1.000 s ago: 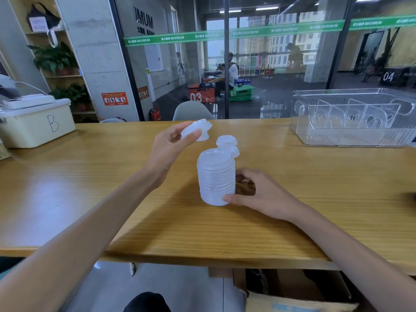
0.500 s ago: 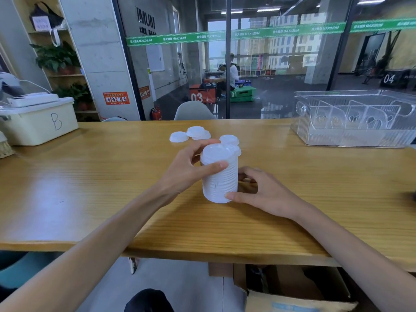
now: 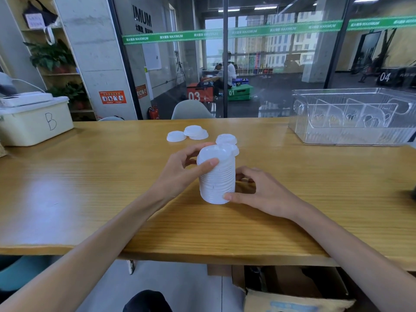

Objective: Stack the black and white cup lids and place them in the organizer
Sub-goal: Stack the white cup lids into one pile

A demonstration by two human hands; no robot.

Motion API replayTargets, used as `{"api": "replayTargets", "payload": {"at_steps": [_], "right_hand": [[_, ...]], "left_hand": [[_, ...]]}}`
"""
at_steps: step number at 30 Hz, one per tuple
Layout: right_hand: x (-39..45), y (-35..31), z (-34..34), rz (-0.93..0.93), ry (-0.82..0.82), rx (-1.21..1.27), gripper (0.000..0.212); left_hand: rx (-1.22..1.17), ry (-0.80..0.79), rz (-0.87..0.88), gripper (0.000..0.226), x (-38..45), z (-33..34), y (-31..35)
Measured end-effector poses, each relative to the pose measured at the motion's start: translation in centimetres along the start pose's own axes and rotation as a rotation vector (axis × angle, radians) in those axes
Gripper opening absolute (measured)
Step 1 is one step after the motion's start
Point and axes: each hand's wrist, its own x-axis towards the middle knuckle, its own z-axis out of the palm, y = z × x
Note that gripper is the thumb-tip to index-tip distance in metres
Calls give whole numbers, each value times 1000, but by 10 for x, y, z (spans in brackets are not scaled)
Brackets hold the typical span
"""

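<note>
A tall stack of white cup lids [image 3: 216, 176] stands upright on the wooden table [image 3: 90, 176]. My left hand [image 3: 180, 174] grips its upper part, thumb across the front near the top lid. My right hand [image 3: 258, 192] rests on the table and holds the stack's base from the right. Behind the stack lie loose white lids: a small pile [image 3: 227, 140] just past it and three more [image 3: 188, 134] further left. The clear plastic organizer [image 3: 351, 118] with dividers sits at the far right of the table. No black lids are visible.
A cream storage box marked B [image 3: 33, 122] stands at the table's far left. A glass wall runs behind the table, with a grey chair [image 3: 191, 110] against it. An open cardboard box [image 3: 292, 293] sits on the floor under the table edge.
My left hand brought a white lid down from the air onto the top of the stack and now grips the stack's upper part. The right hand stayed at the base.
</note>
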Motion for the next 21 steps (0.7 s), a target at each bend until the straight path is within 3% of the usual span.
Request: {"api": "replayTargets", "payload": {"at_steps": [5,10,12,16,21], "right_hand": [[-1,-1,-1,4,-9,-3,58],[-2,-3,-2,2,-5,-3,60],[-3,-3,-2,5,-6,-11,62],[-2,-3,-2,11,-8,-14,61],[-3,-5,-3,7,-2,-28,61]], "left_hand": [[184,-66,6,56,10,-12,8],[113,-132,-79,43,12,-17,13],[52,-117,-96,39,12,-14,12],[-134,-22,-195,62,25,-7,6],[16,45,-295,61,59,-6,-16]]}}
